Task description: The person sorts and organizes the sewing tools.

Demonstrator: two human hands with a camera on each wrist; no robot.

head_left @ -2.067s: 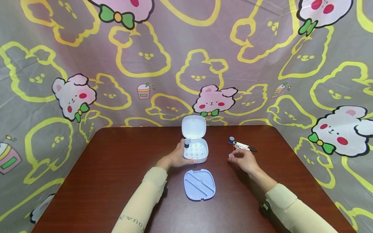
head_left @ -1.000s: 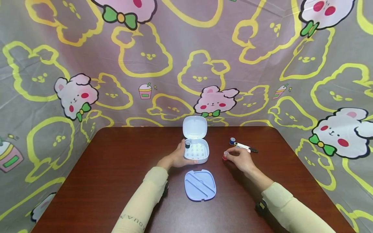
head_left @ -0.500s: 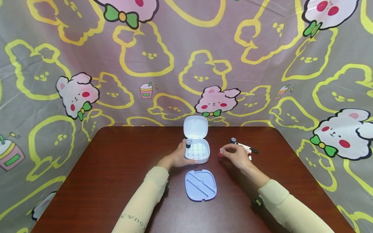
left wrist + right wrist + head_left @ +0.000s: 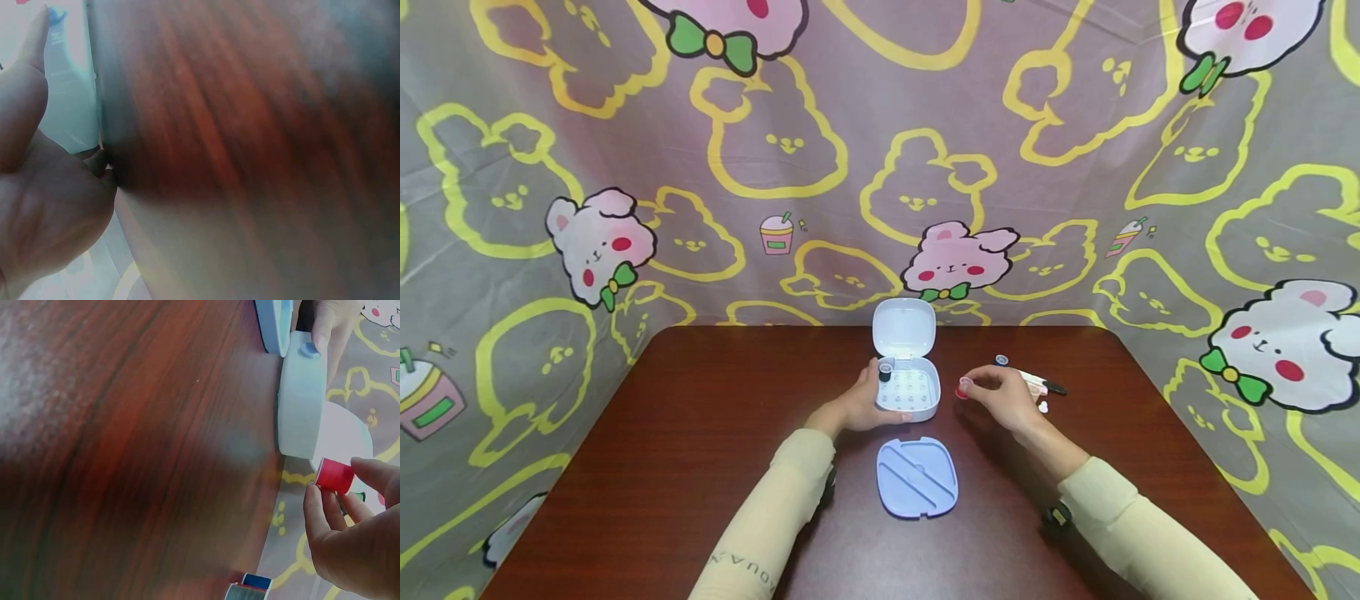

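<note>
My left hand [image 4: 853, 404] grips the left side of a pale blue sewing box [image 4: 917, 412], thumb along its front wall. The box's lid [image 4: 904, 327] stands up at the back. Small pegs cover the box floor, and a black thread spool [image 4: 885, 372] sits in the back left corner. To the right of the box, my right hand [image 4: 1006, 400] pinches a red thread spool [image 4: 962, 389] above the table. The right wrist view shows this red spool [image 4: 335, 475] between thumb and fingertips, with the box wall [image 4: 301, 403] beyond it.
A blue divided tray [image 4: 917, 477] lies in front of the box. Behind my right hand are a blue spool [image 4: 1002, 360], a slim white tool with a black end [image 4: 1055, 388] and a small white piece [image 4: 1043, 407]. Patterned cloth [image 4: 820, 167] hangs behind the table.
My right hand has carried the red spool leftward and slightly back, closer to the box. The small white piece has come into sight behind it. My left hand stays on the box.
</note>
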